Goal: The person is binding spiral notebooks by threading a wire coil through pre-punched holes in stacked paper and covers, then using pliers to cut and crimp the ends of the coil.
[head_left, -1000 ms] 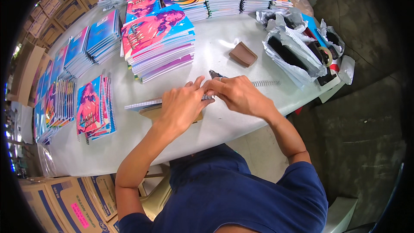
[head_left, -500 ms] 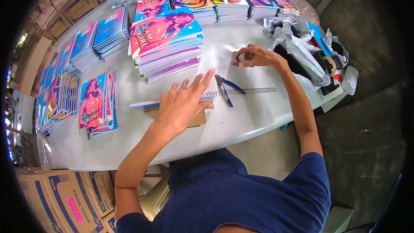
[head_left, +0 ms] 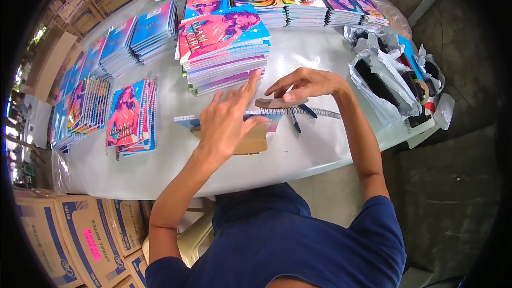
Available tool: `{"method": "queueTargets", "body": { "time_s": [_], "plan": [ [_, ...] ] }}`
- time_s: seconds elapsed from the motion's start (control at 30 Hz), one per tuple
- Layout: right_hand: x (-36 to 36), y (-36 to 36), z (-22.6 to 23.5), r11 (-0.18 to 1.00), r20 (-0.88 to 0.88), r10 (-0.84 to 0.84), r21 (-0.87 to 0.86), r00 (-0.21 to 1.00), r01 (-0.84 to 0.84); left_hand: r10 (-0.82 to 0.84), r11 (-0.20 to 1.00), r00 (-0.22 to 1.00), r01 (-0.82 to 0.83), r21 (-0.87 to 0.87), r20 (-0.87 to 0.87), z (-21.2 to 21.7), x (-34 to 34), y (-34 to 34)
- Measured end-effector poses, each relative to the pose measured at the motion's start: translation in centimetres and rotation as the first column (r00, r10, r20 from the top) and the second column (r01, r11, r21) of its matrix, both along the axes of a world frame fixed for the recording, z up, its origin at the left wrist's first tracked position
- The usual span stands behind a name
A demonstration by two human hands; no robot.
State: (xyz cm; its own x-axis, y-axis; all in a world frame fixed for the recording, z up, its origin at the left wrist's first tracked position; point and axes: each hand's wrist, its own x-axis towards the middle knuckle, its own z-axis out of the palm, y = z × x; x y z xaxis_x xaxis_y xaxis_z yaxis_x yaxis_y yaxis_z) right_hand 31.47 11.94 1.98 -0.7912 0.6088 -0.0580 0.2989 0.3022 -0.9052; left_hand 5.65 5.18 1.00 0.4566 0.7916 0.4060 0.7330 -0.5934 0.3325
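Observation:
An unbound notebook (head_left: 186, 122) stands near the table's front, leaning against a brown cardboard block (head_left: 252, 145). Over its upper edge my left hand (head_left: 223, 122) rests with fingers spread and thumb stretched out. A wire spiral coil (head_left: 326, 112) runs along that edge and sticks out to the right. My right hand (head_left: 309, 84) grips a flat, curved, brownish-grey piece (head_left: 278, 103) just above the coil; its exact kind is unclear. Blue-handled cutting pliers (head_left: 296, 124) lie under the coil, their jaws hidden behind the piece and my hand.
A tall notebook stack (head_left: 226, 53) stands behind my left hand. Bound notebooks (head_left: 127, 114) lie to the left, near more stacks (head_left: 152, 32). At right, paper wrappings (head_left: 381, 82) hold dark coils beside a tape roll (head_left: 423, 90). Cartons (head_left: 80, 240) stand below left.
My right hand has brought the brownish-grey piece left and nearer, onto the coil beside the notebook, now covering the pliers' jaws. My left hand stays spread at the notebook. The whole view has shifted slightly.

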Motion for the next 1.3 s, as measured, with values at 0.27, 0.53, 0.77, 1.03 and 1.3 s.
{"method": "queueTargets", "body": {
  "time_s": [0.27, 0.53, 0.77, 1.03, 1.3],
  "plan": [
    [-1.2, 0.0, 0.5, 0.999, -0.136, -0.024, 0.024, 0.990, 0.027, 0.024, 1.000, 0.999, -0.025, 0.019, 0.025, 0.1, -0.5, -0.1],
    [-2.2, 0.4, -1.1, 0.980, -0.355, -0.046, -0.197, 0.934, -0.026, 0.043, 0.994, 0.999, -0.046, 0.099, 0.033, -0.3, -2.1, 0.2],
    [-3.8, 1.3, -1.5, 0.989, -0.230, -0.111, -0.121, 0.967, 0.085, 0.095, 0.992, 0.994, -0.100, 0.074, 0.057, -0.1, -3.3, 0.0],
    [-5.2, 0.6, -1.2, 0.979, -0.426, -0.039, -0.199, 0.904, -0.052, 0.142, 0.987, 0.990, -0.142, 0.072, -0.003, -0.4, -4.9, 0.0],
    [-6.7, 1.2, -1.8, 0.963, -0.333, -0.082, -0.270, 0.939, -0.012, 0.202, 0.976, 0.979, -0.199, 0.092, -0.023, -0.5, -6.1, 0.2]
  ]
}}
